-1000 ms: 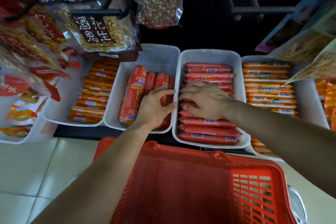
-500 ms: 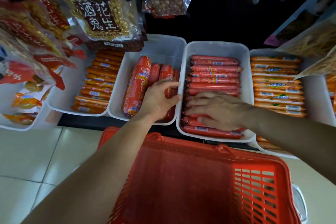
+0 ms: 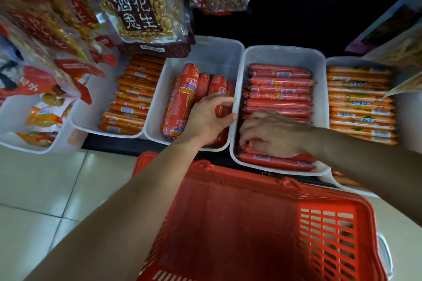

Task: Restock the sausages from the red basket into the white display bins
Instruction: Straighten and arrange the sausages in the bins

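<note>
While the left hand (image 3: 206, 118) clasps the bin wall (image 3: 237, 89), the right hand (image 3: 277, 134) lies flat, grip apart, on sausages (image 3: 278, 82).

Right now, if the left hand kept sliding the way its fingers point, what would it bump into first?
Probably the side wall of the bin of thin red sausages. The left hand points right across the thick sausages, its fingertips already at that edge.

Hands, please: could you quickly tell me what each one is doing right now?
Left hand: gripping the bin wall.
Right hand: open, flat on the sausages.
</note>
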The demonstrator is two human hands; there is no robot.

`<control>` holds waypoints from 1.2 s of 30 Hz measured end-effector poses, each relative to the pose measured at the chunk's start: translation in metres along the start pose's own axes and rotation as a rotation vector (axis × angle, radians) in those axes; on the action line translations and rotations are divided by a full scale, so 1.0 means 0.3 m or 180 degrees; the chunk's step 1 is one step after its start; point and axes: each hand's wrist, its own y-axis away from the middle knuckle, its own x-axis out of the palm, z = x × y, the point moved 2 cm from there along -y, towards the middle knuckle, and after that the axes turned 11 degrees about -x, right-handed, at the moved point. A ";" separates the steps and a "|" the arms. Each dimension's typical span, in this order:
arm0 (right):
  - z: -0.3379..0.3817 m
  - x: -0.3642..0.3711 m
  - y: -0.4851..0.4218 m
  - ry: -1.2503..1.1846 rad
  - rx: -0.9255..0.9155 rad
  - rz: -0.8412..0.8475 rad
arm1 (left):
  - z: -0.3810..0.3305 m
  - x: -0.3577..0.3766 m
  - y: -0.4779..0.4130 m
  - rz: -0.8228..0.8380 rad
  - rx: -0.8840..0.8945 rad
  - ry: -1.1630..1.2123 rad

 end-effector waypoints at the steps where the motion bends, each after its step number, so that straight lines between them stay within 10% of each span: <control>1: 0.005 0.007 0.005 0.0020 0.0014 0.0074 | 0.000 0.000 0.002 -0.0001 0.0002 -0.0002; 22: 0.049 -0.019 0.033 -0.0907 0.0097 -0.0135 | 0.001 0.003 0.006 -0.0062 0.0068 0.0056; 36: 0.023 -0.055 0.166 0.0234 0.1068 0.0228 | -0.015 -0.010 0.016 0.0055 -0.0180 0.0036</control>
